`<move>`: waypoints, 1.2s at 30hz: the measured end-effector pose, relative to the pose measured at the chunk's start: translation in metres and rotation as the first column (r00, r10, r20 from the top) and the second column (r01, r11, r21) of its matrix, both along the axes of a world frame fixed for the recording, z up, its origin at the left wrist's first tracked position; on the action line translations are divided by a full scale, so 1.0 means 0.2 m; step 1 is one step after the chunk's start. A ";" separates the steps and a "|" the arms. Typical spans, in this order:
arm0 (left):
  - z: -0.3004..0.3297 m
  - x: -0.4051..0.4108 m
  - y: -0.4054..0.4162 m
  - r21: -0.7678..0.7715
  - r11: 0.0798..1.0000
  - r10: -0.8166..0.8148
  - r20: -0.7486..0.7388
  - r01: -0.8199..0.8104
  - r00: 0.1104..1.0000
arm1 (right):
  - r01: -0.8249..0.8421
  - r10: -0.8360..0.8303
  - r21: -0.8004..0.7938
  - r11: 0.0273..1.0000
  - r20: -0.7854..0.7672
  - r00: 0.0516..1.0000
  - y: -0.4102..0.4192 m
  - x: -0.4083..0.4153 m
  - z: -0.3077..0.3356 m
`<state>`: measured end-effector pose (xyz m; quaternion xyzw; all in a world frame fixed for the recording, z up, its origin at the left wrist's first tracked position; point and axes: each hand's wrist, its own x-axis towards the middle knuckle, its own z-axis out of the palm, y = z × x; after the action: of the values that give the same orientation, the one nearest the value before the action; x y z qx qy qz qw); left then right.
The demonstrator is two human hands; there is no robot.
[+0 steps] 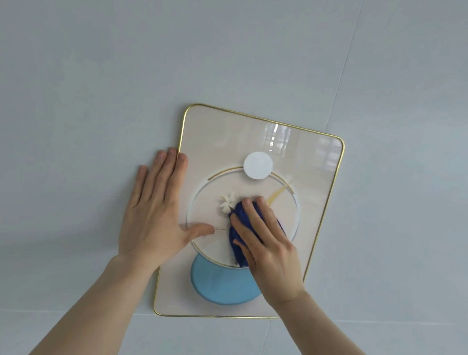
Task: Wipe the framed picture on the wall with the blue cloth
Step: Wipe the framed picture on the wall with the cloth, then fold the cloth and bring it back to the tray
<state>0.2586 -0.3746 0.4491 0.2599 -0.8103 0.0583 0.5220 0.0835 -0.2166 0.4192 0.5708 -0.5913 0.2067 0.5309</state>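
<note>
A framed picture [307, 161] with a thin gold rim and rounded corners hangs on the pale wall. It shows a white disc, a large ring, a small white flower and a light blue shape. My right hand [269, 248] presses a bunched dark blue cloth [236, 234] flat against the glass near the picture's middle, and most of the cloth is hidden under the fingers. My left hand [153, 212] lies flat with fingers spread over the picture's left edge, its thumb resting on the glass.
The pale grey-blue wall [95, 66] fills the view around the picture, with faint panel seams running across it to the right and below the frame. Window reflections show in the glass at the upper right.
</note>
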 end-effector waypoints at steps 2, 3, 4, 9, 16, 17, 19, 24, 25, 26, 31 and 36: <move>0.02 0.04 0.03 0.021 1.000 -0.016 0.023 0.015 1.000 | 0.052 -0.053 0.061 0.997 0.013 0.999 0.09 0.03 -0.06; 0.03 0.06 0.04 0.037 0.999 -0.033 0.032 0.032 0.999 | 0.075 -0.080 0.111 0.991 0.046 0.996 0.14 0.04 -0.10; 0.03 0.08 0.05 0.054 0.997 -0.056 0.038 0.054 0.998 | 0.100 -0.117 0.170 0.980 0.096 0.988 0.19 0.05 -0.15; -0.06 0.15 0.15 0.105 0.986 -0.133 0.014 0.131 0.991 | 0.133 -0.289 0.333 0.934 0.480 0.828 0.41 0.04 -0.38; -0.34 0.12 0.44 0.367 0.872 -0.378 0.087 0.323 0.922 | 0.046 -0.200 0.196 0.979 0.923 0.329 0.58 0.17 -0.44; -0.38 0.12 0.48 0.433 0.831 -0.436 0.120 0.349 0.892 | 0.017 -0.169 0.171 0.985 0.949 0.267 0.59 0.18 -0.43; -0.48 0.10 0.57 0.555 0.738 -0.551 0.168 0.384 0.818 | -0.034 -0.111 0.117 0.993 0.982 0.155 0.62 0.20 -0.42; -0.67 0.07 0.75 0.723 0.567 -0.683 0.146 0.394 0.716 | -0.138 0.044 -0.065 0.988 0.988 -0.150 0.67 0.28 -0.36; -0.69 0.06 0.77 0.733 0.549 -0.695 0.132 0.402 0.707 | -0.156 0.062 -0.097 0.983 0.975 -0.214 0.69 0.29 -0.35; -0.70 0.06 0.78 0.734 0.539 -0.698 0.115 0.412 0.707 | -0.171 0.069 -0.118 0.978 0.961 -0.269 0.70 0.30 -0.35; -0.70 0.04 0.81 0.738 0.533 -0.655 0.050 0.414 0.754 | -0.383 -0.031 -0.185 0.905 0.870 -0.493 0.78 0.27 -0.38; -0.70 -0.03 0.89 0.773 0.469 -0.626 -0.051 0.428 0.778 | -0.616 -0.093 -0.307 0.725 0.843 -0.529 0.95 0.21 -0.44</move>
<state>0.2531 -0.1974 0.3087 0.1766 -0.8550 -0.4146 0.2567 0.1251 -0.0271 0.3305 0.3709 -0.5655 0.5904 -0.4405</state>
